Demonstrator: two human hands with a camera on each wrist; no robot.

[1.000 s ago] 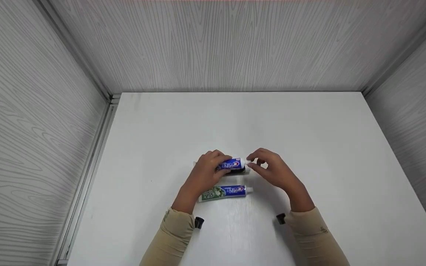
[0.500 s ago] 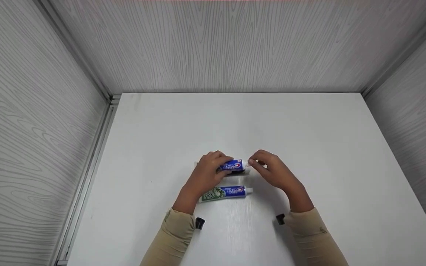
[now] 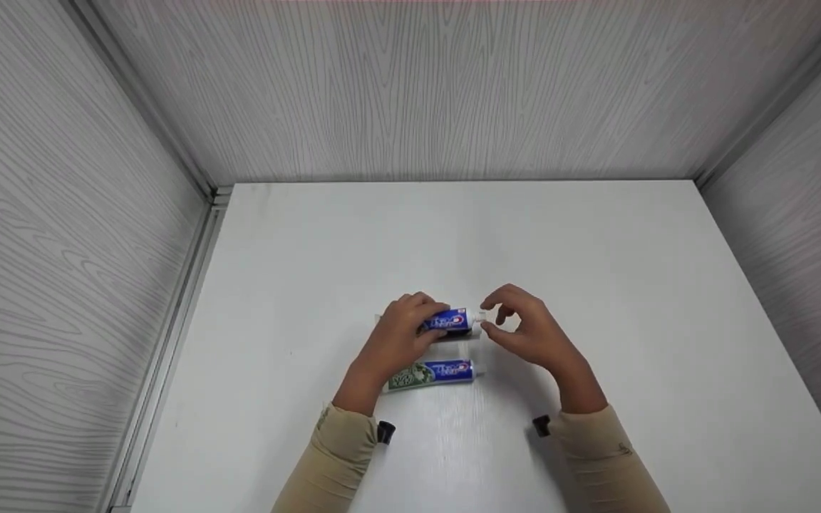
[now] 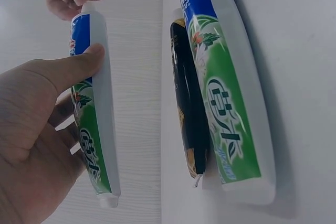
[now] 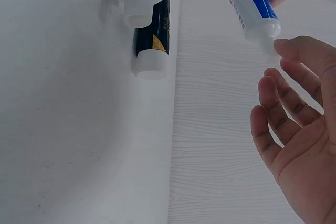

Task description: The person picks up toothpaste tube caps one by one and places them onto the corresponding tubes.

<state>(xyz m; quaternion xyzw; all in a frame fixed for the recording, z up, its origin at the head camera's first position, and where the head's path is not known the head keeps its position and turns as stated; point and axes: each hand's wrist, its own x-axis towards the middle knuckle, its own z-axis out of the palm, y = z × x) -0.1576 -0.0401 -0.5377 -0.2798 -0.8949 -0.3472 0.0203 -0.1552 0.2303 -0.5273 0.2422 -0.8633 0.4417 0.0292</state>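
Note:
My left hand (image 3: 398, 333) grips a blue, white and green toothpaste tube (image 4: 107, 119) round its body, thumb across the front. The tube is raised, its white cap (image 5: 270, 48) towards my right hand (image 3: 530, 333). Thumb and index finger of that hand stand apart on either side of the cap, the thumb tip right at it in the right wrist view; the other fingers are spread. A second toothpaste tube (image 3: 433, 374) of the same colours lies on the table nearer me. Beyond it lies a black and gold tube (image 4: 188, 98), mostly hidden under the left hand in the head view.
The white table (image 3: 638, 285) extends around both hands. Pale wood-grain panels (image 3: 410, 85) rise at its back and sides. A black wrist camera (image 3: 385, 431) juts from the left cuff, and another camera (image 3: 541, 425) from the right.
Half a second ago the right thumb and index finger pinched the cap; now they have parted around it. My left hand keeps its grip on the tube, almost unmoved.

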